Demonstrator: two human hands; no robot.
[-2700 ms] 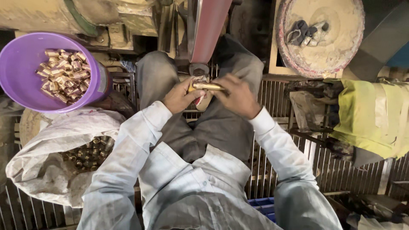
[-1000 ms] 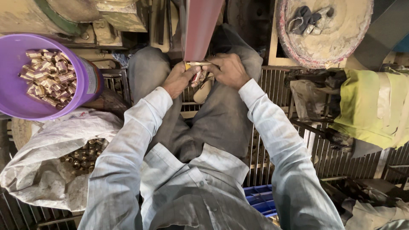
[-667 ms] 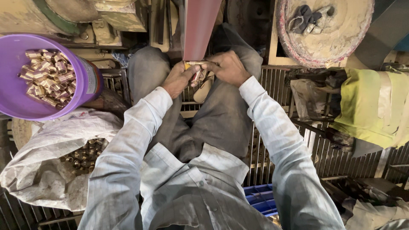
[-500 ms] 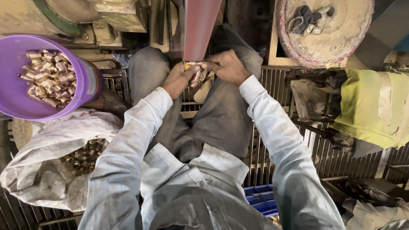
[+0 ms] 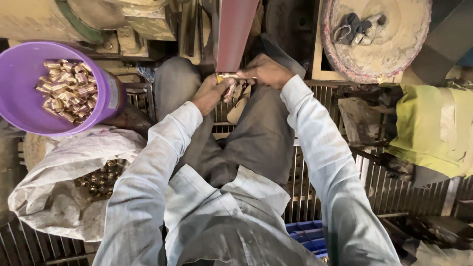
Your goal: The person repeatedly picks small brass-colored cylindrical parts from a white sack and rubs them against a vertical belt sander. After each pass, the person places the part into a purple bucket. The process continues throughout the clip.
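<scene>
My left hand [image 5: 211,93] and my right hand [image 5: 265,71] together grip a short brass fitting [image 5: 230,76], one at each end. The fitting is pressed against the lower end of a dark red sanding belt [image 5: 235,34] that runs upward between my knees. My grey trousers and pale shirt sleeves fill the middle of the head view.
A purple bucket [image 5: 22,106] with several brass fittings stands at the left. Below it lies a white sack [image 5: 64,197] holding more brass parts. A dusty round disc [image 5: 377,37] sits at the upper right, a yellow-green cloth [image 5: 436,130] at the right, a metal grating underfoot.
Since the earliest frame both hands have lifted the brass fitting up to the belt. Over the last second they hold almost still there.
</scene>
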